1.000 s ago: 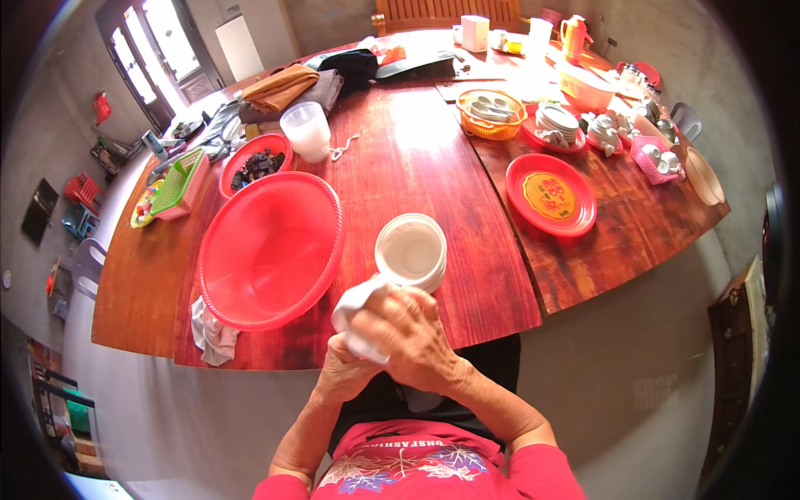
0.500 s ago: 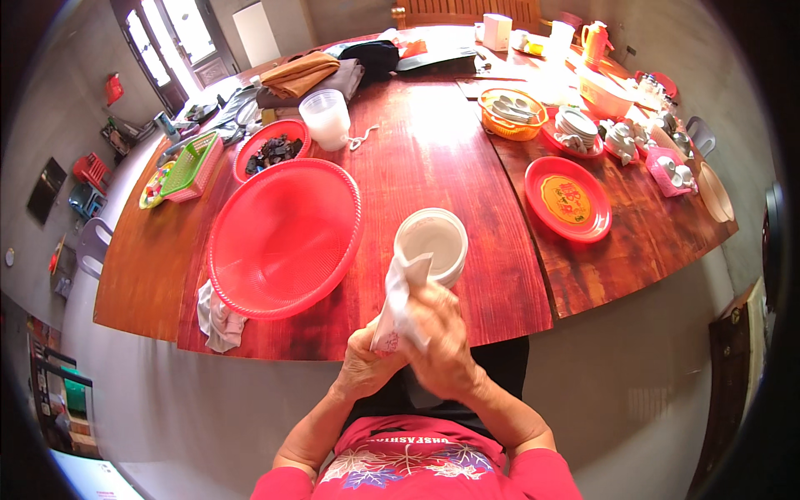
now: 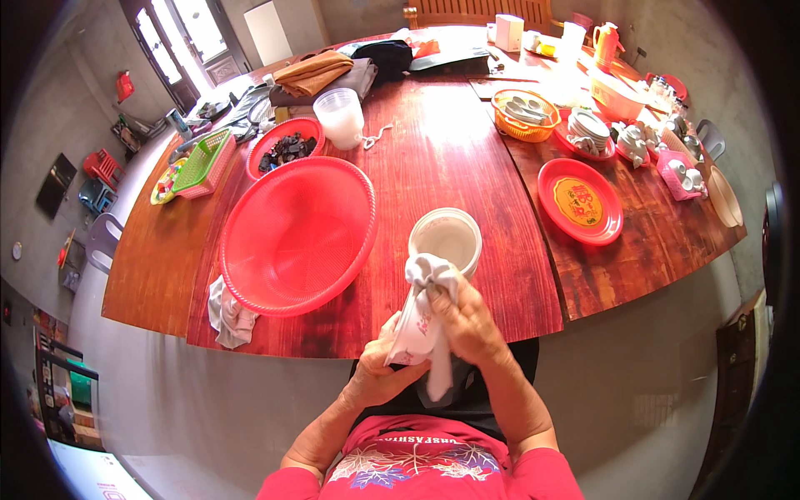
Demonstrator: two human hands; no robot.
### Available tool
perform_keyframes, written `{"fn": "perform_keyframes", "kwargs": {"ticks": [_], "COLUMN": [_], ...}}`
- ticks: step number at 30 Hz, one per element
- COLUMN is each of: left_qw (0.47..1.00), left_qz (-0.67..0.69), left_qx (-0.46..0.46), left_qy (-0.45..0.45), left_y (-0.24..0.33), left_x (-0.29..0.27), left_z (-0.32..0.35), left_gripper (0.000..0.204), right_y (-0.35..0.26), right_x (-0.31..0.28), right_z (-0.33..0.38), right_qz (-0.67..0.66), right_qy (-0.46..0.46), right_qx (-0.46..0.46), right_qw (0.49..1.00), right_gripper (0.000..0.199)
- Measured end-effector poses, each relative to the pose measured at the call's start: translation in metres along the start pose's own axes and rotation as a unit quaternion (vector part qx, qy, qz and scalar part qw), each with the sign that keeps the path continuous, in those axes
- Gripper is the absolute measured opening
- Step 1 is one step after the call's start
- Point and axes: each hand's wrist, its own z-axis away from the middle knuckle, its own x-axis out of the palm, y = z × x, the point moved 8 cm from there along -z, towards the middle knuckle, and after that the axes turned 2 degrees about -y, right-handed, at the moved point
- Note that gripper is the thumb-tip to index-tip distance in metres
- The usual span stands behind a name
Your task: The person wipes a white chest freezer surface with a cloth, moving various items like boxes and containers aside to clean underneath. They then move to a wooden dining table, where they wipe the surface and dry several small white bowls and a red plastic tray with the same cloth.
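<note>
In my left hand [image 3: 377,368] is a white bowl [image 3: 412,340] with a pink flower pattern, tipped on its side over the table's front edge. My right hand [image 3: 473,323] pinches a white cloth [image 3: 430,270] bunched at the bowl's upper rim, and a loose end hangs beside the bowl. Just beyond my hands, white bowls [image 3: 445,235] stand nested on the table; how many is unclear. Left of them sits a large red plastic basket [image 3: 293,242], with nothing visible inside. Another crumpled cloth [image 3: 232,315] lies at its near side.
On the left are a red bowl of dark pieces [image 3: 287,152], a white translucent bucket [image 3: 339,119] and a green basket [image 3: 205,163]. To the right lie a round red tray [image 3: 580,202], an orange basket of spoons [image 3: 525,116], stacked plates [image 3: 590,129] and a pink basket of cups [image 3: 679,176].
The bowl has turned so more of its patterned side shows. My right hand and the cloth have moved to its upper rim. The whole view has shifted slightly.
</note>
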Motion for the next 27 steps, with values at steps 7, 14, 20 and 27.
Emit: {"fn": "perform_keyframes", "kwargs": {"ticks": [7, 14, 20, 27], "left_qw": [0.979, 0.962, 0.972, 0.978], "left_qz": [0.125, 0.197, 0.22, 0.189], "left_qx": [-0.093, -0.19, -0.028, -0.08], "left_qy": [-0.131, 0.016, 0.08, -0.023], "left_y": [-0.007, -0.003, -0.017, -0.006], "left_x": [0.016, 0.001, -0.009, 0.007], "left_z": [0.001, 0.002, 0.018, 0.014], "left_gripper": [0.047, 0.045, 0.043, 0.029], "right_y": [0.015, -0.036, -0.046, -0.015], "right_x": [-0.011, 0.018, 0.059, 0.008], "right_z": [-0.005, 0.015, 0.038, -0.009], "right_qz": [-0.072, 0.221, 0.407, 0.165], "right_qy": [-0.02, 0.005, -0.01, 0.029], "right_qx": [-0.039, -0.297, -0.39, -0.153], "right_qw": [0.996, 0.929, 0.826, 0.974], "right_gripper": [0.028, 0.035, 0.041, 0.027]}}
